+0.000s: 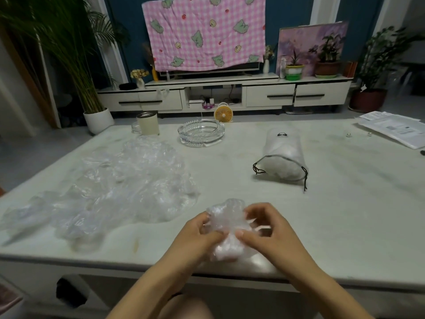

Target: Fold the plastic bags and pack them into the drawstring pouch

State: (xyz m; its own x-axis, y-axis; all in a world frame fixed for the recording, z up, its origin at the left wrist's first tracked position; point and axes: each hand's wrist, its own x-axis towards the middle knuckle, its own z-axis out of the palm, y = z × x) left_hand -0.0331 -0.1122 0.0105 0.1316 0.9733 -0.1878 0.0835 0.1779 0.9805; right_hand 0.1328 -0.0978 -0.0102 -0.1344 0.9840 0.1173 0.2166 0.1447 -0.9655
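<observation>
1. Left hand point(199, 233) and right hand point(264, 229) both pinched a crumpled bag point(226, 223) over the table's point(333, 215) near edge.
2. Loose bags point(119, 185) lay left.
3. The stuffed pouch point(284, 155) lay well apart, mouth open.

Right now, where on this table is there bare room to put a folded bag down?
Bare tabletop lies between the loose plastic bags and the drawstring pouch, and from the pouch to the papers. The left side is crowded.

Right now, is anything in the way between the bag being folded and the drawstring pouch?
Nothing visible. Only bare table lies between the bag in the left hand and right hand and the pouch. The ashtray sits farther back.
</observation>
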